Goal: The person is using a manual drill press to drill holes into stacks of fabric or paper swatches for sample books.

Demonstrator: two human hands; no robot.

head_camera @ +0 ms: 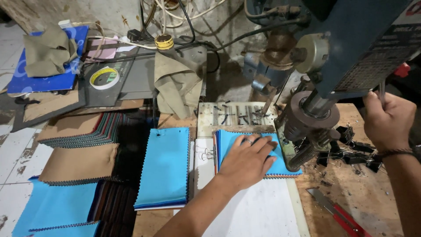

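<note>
A: Item: blue swatch stack, frame centre, lying under the drill press head.
B: Hands?
A: Left hand flat and open, pressing the stack; right hand, upper right, closed on the press lever.
B: Step?
A: Likely punching the stack. Next calls for firm hold-down, fingers clear of the bit.

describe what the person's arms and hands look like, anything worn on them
Both forearms are bare, with no sleeves in view. The left hand has a thin ring on one finger. The right hand has a dark braided band around the wrist. No gloves.
</note>
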